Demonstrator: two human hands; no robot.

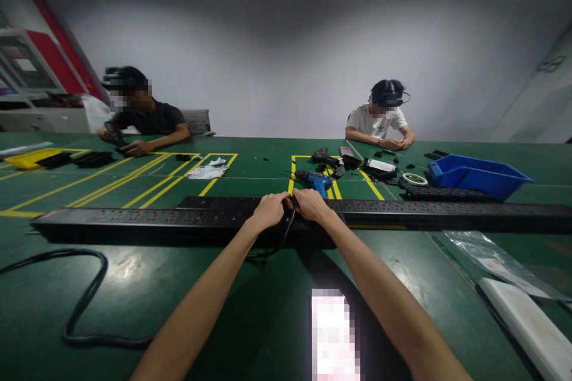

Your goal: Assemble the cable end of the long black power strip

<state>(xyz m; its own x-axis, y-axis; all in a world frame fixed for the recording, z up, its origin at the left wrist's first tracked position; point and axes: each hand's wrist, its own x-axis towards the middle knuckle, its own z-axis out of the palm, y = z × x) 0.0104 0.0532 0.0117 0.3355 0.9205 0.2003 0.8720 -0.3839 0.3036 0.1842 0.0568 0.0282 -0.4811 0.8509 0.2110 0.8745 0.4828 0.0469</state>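
My left hand (270, 209) and my right hand (311, 203) meet over a long black power strip (134, 225), fingers closed. Between the fingertips they pinch a black cable (286, 233), which curves down over the strip's front side toward the table. Its end is hidden by my fingers. Behind the hands, another long black power strip (447, 214) runs off to the right. A blue cordless drill (316, 180) lies just beyond my right hand.
A thick black cord (84, 303) loops at the left on the green table (250, 321). A lit phone-like screen (333, 333) is nearest me. A blue bin (478, 175), tape roll (414, 179) and second drill (324, 156) lie to the right. Two people sit opposite.
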